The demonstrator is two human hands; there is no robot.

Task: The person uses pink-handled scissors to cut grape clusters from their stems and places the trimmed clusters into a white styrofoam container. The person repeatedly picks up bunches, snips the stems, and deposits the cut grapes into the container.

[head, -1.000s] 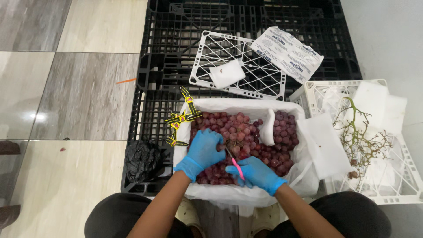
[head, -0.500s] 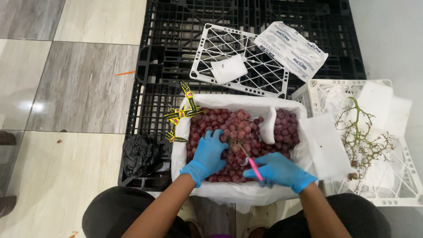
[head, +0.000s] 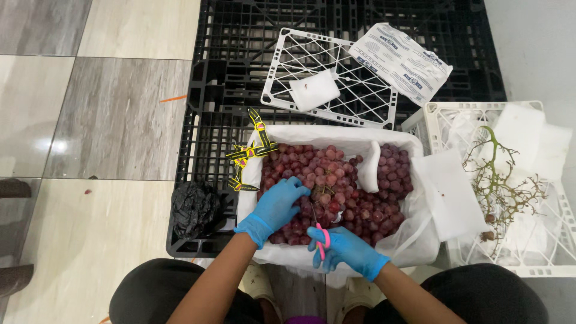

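Red grapes (head: 336, 180), soft and easily bruised, are resting under the cupping left hand (head: 277, 204) while the right hand (head: 347, 249) is gripping pink-handled scissors (head: 321, 237) near the stem at the lined crate's (head: 336, 133) near edge.

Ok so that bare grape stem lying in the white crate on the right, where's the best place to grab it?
Probably the thick green main stalk at the far end of the stem, coming from above. It is the sturdiest part and lies clear on the white padding, while the thin brown side branches spread out below and would likely snap or tangle. The crate is open on top.
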